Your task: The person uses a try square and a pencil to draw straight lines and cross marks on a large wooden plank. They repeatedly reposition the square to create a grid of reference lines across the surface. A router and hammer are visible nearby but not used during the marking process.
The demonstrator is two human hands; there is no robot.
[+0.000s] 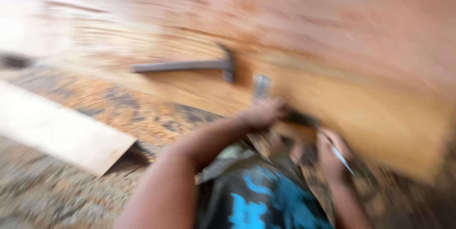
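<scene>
Head view is badly blurred: left hand grips the wooden board's edge, right hand pinches a thin blue-tipped tool. Hammer lies untouched on the board, fingers closed

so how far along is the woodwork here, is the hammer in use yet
Not in use: the hammer lies on the wooden panel, apart from both hands. In hand: the left hand presses at the panel's lower edge, and the right hand holds a thin blue-tipped tool, perhaps a pencil. Sawdust on the ground and a loose board suggest earlier cutting. The blur hides what is left.
</scene>
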